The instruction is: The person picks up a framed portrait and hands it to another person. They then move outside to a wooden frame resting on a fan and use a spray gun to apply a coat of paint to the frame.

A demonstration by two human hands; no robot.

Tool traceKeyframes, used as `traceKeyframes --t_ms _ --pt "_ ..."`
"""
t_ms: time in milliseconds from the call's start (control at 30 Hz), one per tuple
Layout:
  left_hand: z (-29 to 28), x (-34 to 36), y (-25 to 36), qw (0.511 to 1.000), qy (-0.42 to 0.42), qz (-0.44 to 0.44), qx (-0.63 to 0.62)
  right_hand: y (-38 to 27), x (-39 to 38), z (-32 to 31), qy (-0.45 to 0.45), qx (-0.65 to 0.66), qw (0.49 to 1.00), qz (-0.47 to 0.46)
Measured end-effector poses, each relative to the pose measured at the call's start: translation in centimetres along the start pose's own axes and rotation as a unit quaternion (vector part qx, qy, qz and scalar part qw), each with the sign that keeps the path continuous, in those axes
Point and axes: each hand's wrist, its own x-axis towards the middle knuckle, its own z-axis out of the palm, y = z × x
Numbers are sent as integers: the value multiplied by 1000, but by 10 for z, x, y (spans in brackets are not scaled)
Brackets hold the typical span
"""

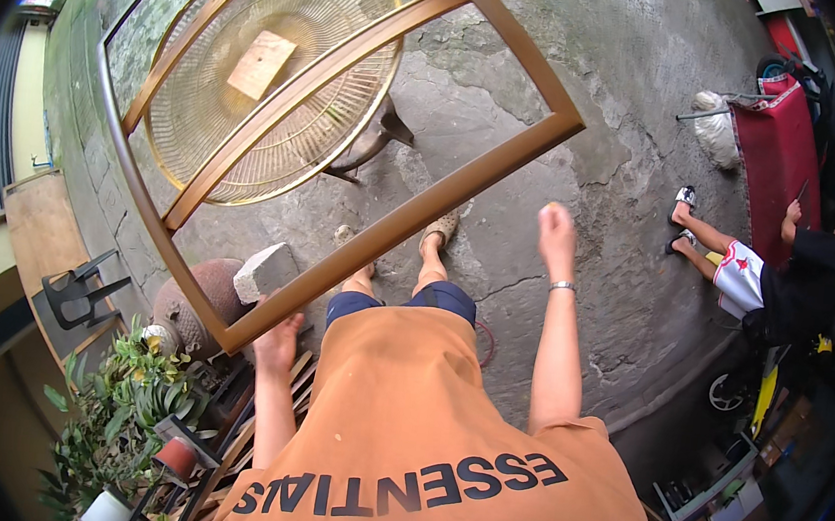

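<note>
A large brown frame (411, 222) with two inner crossbars is tilted up in front of me. My left hand (277, 343) is at its near lower edge, close to the left corner, with the fingers partly hidden behind the bar; it appears to hold the frame there. My right hand (556, 240) is raised to the right, away from the frame, its fingers drawn together in a pinch. Whatever may be between those fingertips is too small to name. Beyond the frame is a round golden ribbed tabletop (346, 168) on dark legs, with a square piece of wood (261, 65) on it.
A pale block (267, 272) rests by a rounded reddish pot (194, 304) at the left. Potted plants (128, 398) and wood strips (239, 424) lie near my left arm. A dark plastic chair (83, 291) stands farther left. At the right, a person (809, 243) is beside a red-covered table (771, 164).
</note>
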Motion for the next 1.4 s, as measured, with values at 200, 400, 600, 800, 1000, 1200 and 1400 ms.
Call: traceKeyframes --t_ms 200,400,600,800,1000,1200,1400 --pt "167 -44 -38 948 -180 -32 262 168 -112 74 -282 -14 944 172" --pt "250 -61 -43 937 -338 -10 89 211 -165 67 -302 22 893 334" --pt "268 -68 -45 951 -304 9 -65 181 -88 42 -222 111 921 301" --pt "258 -65 -42 951 -294 36 -88 136 -1 22 -123 216 941 228" --pt "235 -61 -37 958 -277 67 -33 125 5 25 -133 205 950 193" --pt "207 -54 -27 959 -274 76 -13 145 -33 47 -183 167 940 236" --pt "167 -46 -16 954 -280 107 7 145 -51 55 -223 128 928 269"
